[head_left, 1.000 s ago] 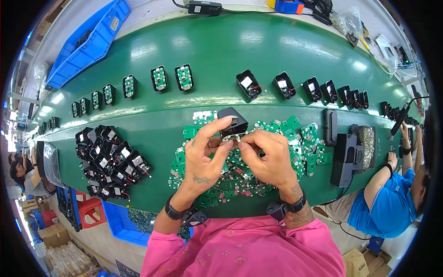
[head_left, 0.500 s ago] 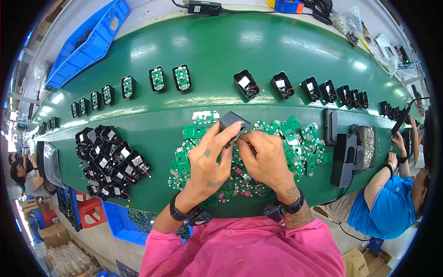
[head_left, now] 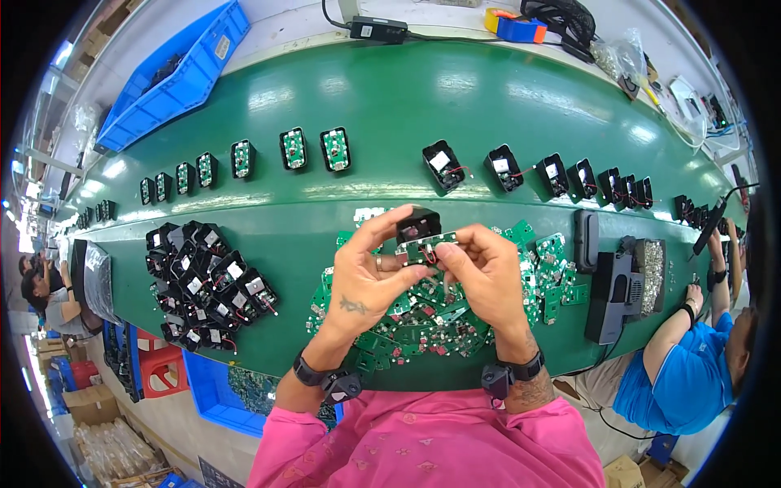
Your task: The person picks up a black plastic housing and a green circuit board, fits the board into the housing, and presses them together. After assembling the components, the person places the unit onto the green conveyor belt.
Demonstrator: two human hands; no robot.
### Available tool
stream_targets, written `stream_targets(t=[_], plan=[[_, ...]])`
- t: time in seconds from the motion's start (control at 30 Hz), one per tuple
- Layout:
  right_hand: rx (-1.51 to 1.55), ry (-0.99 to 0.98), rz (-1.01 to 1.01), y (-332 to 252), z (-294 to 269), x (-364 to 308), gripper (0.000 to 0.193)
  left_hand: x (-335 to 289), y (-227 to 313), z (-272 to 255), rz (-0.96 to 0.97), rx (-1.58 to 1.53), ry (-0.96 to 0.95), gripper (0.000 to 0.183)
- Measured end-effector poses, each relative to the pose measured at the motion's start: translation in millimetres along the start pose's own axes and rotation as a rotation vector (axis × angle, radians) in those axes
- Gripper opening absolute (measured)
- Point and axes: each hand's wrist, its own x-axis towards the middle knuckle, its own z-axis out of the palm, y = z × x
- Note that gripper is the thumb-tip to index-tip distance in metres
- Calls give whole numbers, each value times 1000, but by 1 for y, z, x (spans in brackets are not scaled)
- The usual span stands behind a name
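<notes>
Above a green bench (head_left: 390, 106), a small black case (head_left: 421, 220) is held in the left hand (head_left: 358, 276), gripped between thumb and fingers, with its open side turned toward the wearer. A green circuit board (head_left: 423, 250) is pinched at its right end by the right hand (head_left: 496, 281), while its lower edge is met by the left thumb. The board is set across the case's near edge, tilted and apparently not seated inside; a red wire can be made out beside it, though whether it is joined cannot be told.

At the back left, at least 7 cases with boards (head_left: 293, 149) are lined up, and by the look of them the fitting of those is done. At the back right, at least 7 cases without boards (head_left: 443, 165) are lined up, their white parts and red wires exposed. More is left, it may be judged: a heap of black cases (head_left: 203, 276), none visibly fitted with a board, is piled to the left, and loose green boards (head_left: 431, 325) are spread beneath the 2 hands. Smaller cases farther along each row cannot be counted reliably.
</notes>
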Motion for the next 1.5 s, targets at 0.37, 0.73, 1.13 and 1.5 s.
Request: stream_targets(t=[0.37, 0.73, 1.13, 1.5], plan=[[15, 46, -28, -3, -2, -3, 24, -2, -5, 4, 119, 313, 38, 61], [-404, -109, -315, -5, 2, -2, 26, -3, -16, 7, 362, 672, 181, 61], [-408, 134, -375, 3, 8, 1, 29, 0, -15, 6, 255, 422, 110, 54], [-565, 182, -359, 13, 12, -2, 13, 1, -17, 12, 80, 213, 134, 32]])
